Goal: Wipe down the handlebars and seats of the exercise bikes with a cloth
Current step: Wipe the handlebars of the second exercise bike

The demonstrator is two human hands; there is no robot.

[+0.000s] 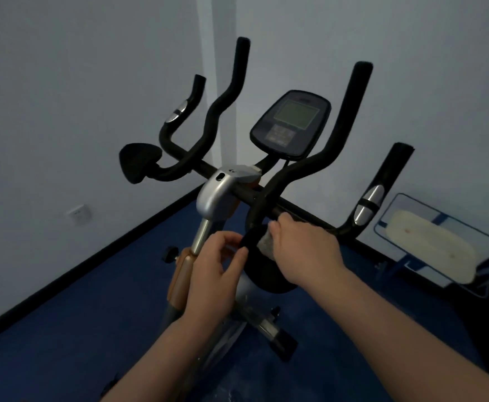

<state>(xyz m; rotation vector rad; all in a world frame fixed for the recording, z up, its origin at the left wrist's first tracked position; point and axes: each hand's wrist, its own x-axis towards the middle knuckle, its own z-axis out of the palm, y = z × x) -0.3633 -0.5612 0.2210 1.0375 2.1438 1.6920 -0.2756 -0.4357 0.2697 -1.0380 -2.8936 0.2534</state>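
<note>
An exercise bike fills the view, with black handlebars (pixel 339 140) that rise in several curved horns from a crossbar. A black elbow pad (pixel 139 165) sits at the left end. My right hand (pixel 304 250) grips a small grey cloth (pixel 266 243) against the near right elbow pad (pixel 263 271), where the curved bar meets it. My left hand (pixel 217 271) pinches the edge of that same pad with thumb and fingers. No seat is in view.
A console (pixel 291 123) with a greenish screen stands above the silver stem housing (pixel 223 190). White walls meet in a corner behind; a wall socket (pixel 78 213) is low on the left. The floor is blue. A flat mop head (pixel 437 245) leans at the right wall.
</note>
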